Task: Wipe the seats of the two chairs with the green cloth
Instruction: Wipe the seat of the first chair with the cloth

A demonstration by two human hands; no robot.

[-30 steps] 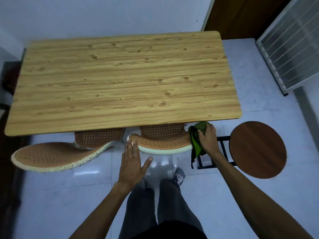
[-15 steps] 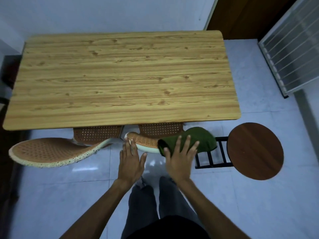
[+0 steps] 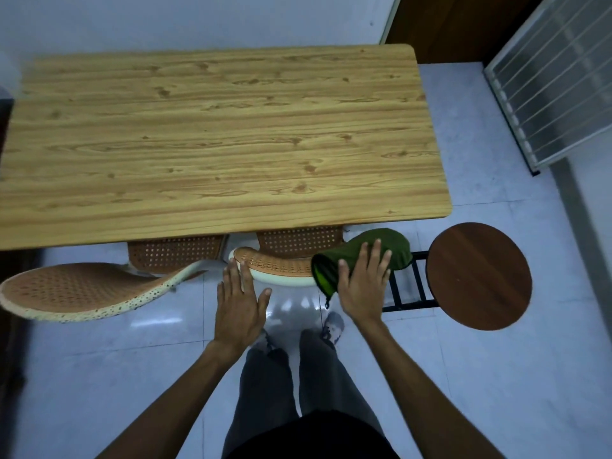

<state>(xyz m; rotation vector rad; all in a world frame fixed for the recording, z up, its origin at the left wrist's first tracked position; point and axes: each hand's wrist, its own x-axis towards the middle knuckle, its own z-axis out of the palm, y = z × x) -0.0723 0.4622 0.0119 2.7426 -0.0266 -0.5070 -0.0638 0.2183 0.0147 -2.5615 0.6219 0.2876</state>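
Two perforated orange chairs with white rims are tucked under the table. The left chair [image 3: 76, 289] has its backrest swung out to the left. The right chair [image 3: 278, 265] sits straight ahead of me, with only a strip of its seat [image 3: 298, 240] showing below the table edge. The green cloth [image 3: 384, 243] is draped over the right end of that chair's backrest. My right hand [image 3: 362, 286] lies flat on the cloth with fingers spread, pressing it down. My left hand [image 3: 240, 299] is open, its fingertips touching the backrest's left end.
The wooden table [image 3: 215, 144] covers most of both seats. A round dark-wood stool [image 3: 478, 276] on a black metal frame [image 3: 410, 293] stands close on the right. A barred white panel [image 3: 556, 77] leans at the far right. My legs stand on the pale tiled floor [image 3: 496, 376].
A second ago my right hand gripped the bunched cloth at the backrest's right end. It then spread flat over the cloth and has now slid slightly right. My left hand has barely moved.
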